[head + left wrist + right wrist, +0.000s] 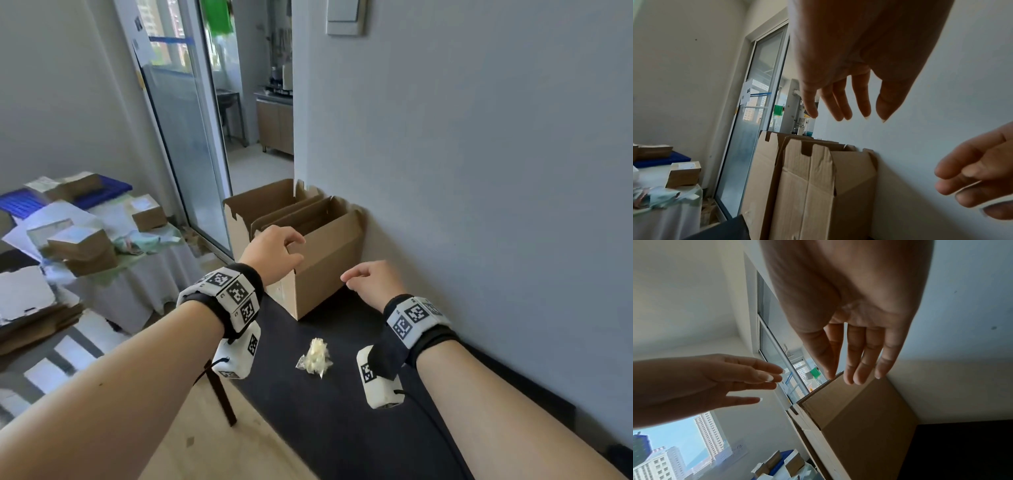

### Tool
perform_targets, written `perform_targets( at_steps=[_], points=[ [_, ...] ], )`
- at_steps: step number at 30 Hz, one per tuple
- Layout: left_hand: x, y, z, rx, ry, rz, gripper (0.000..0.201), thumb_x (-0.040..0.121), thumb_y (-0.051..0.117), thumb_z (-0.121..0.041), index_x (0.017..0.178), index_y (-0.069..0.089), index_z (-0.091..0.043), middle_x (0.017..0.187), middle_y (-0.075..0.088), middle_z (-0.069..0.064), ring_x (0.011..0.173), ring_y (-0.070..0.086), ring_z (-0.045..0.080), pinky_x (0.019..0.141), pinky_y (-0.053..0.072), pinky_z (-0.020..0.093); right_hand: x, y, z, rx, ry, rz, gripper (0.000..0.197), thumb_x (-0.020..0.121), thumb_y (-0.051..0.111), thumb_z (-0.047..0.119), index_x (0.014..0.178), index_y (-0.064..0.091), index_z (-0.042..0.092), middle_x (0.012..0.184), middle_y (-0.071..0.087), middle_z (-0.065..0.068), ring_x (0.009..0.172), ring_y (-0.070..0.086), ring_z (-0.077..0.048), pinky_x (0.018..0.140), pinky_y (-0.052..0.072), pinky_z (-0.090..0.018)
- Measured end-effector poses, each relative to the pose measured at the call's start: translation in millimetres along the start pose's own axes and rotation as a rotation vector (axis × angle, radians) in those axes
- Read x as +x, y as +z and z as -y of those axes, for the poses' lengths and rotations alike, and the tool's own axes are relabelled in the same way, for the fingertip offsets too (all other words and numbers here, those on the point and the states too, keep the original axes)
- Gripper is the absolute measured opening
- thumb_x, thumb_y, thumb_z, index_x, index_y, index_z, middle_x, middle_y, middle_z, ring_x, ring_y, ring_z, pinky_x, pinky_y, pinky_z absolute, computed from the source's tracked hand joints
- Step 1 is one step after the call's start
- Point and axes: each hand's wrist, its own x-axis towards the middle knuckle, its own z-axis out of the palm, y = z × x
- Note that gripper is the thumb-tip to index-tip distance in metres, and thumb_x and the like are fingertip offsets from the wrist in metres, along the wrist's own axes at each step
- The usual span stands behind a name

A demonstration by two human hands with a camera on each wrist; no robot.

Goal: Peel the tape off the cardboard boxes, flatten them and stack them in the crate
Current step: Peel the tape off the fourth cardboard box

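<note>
Left hand (pixel 274 251), fingers loosely spread, nearer open box (pixel 325 263) rim; right hand (pixel 371 279) relaxed, empty, just beside box wall

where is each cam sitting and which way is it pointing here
Head: on the head, facing forward and down at the open cardboard box on the dark table; both forearms, left hand, right hand.
Left wrist: under the left hand, looking along its fingers toward the box.
Right wrist: under the right hand, looking along its fingers toward the box corner.
Shared: every view shows the box and both hands.
</note>
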Motion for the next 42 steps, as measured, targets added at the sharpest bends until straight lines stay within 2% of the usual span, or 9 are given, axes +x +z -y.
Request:
perform_targets(
  at_steps=[5,9,15,22,26,32,34,38,42],
  points=[
    [46,-6,20,0.04,0.005,-0.021,0.048,0.083,0.067,-0.021,0.128,0.053,-0.023,0.136,0.046,0.001,0.124,0.044,0.018,0.098,0.038,0.029,48,14,7,-0.006,0.015,0.022,0.029,0.087,0.057,0.013,0.068,0.066,0.033,0.083,0.066,0.006,0.093,0.063,-0.015,0.091,0.048,-0.026],
    [69,-6,35,0.149,-0.001,0.15,0.064,0.08,0.071,-0.017,0.138,0.044,-0.02,0.143,0.042,0.0,0.13,0.04,0.019,0.103,0.037,0.03,65,23,7,0.004,0.052,0.033,0.027,0.087,0.058,0.014,0.069,0.066,0.033,0.078,0.065,0.007,0.093,0.064,-0.016,0.083,0.046,-0.023],
    [100,2,50,0.305,0.044,0.416,0.049,0.077,0.075,-0.021,0.123,0.058,-0.02,0.114,0.063,-0.002,0.104,0.058,0.017,0.089,0.05,0.031,76,24,10,0.025,0.123,-0.037,0.021,0.084,0.059,0.011,0.077,0.07,0.028,0.071,0.064,0.009,0.085,0.065,-0.015,0.081,0.046,-0.022],
    [117,6,52,0.307,0.237,0.544,0.026,0.082,0.07,-0.024,0.106,0.065,-0.018,0.092,0.064,-0.005,0.088,0.058,0.014,0.079,0.05,0.028,70,35,17,0.034,0.216,-0.093,0.023,0.084,0.057,0.01,0.081,0.07,0.029,0.084,0.072,0.002,0.082,0.068,-0.013,0.084,0.05,-0.024],
    [116,1,34,0.204,0.361,0.509,0.023,0.085,0.066,-0.024,0.108,0.066,-0.023,0.09,0.063,-0.008,0.089,0.06,0.012,0.079,0.049,0.027,60,29,16,0.034,0.251,-0.165,0.021,0.085,0.057,0.009,0.089,0.072,0.023,0.082,0.068,0.005,0.076,0.062,-0.007,0.077,0.043,-0.019],
    [112,-3,-13,0.05,0.514,0.285,0.033,0.087,0.061,-0.027,0.12,0.063,-0.029,0.119,0.063,-0.011,0.11,0.057,0.013,0.092,0.043,0.026,34,7,0,0.015,0.356,-0.326,0.025,0.082,0.057,0.007,0.092,0.075,0.02,0.1,0.073,0.0,0.101,0.064,-0.017,0.098,0.048,-0.033],
    [113,-3,-27,-0.062,0.501,0.238,0.033,0.086,0.062,-0.026,0.119,0.065,-0.026,0.12,0.064,-0.011,0.113,0.058,0.013,0.097,0.044,0.028,24,-2,-5,0.012,0.368,-0.367,0.026,0.083,0.055,0.004,0.094,0.075,0.017,0.101,0.072,-0.002,0.1,0.063,-0.017,0.097,0.048,-0.032],
    [111,3,-49,-0.253,0.415,0.179,0.028,0.086,0.064,-0.024,0.114,0.067,-0.024,0.116,0.066,-0.008,0.11,0.058,0.014,0.086,0.041,0.02,4,-19,-14,0.065,0.378,-0.527,0.022,0.088,0.054,0.007,0.097,0.074,0.012,0.088,0.067,-0.001,0.084,0.058,-0.015,0.079,0.045,-0.026],
    [112,12,-68,-0.459,0.273,0.223,0.023,0.084,0.067,-0.022,0.107,0.068,-0.022,0.104,0.067,-0.004,0.104,0.059,0.017,0.088,0.044,0.024,-19,-39,-25,0.115,0.429,-0.681,0.019,0.091,0.056,0.02,0.104,0.07,0.017,0.1,0.066,0.0,0.091,0.058,-0.015,0.087,0.048,-0.03]
  ],
)
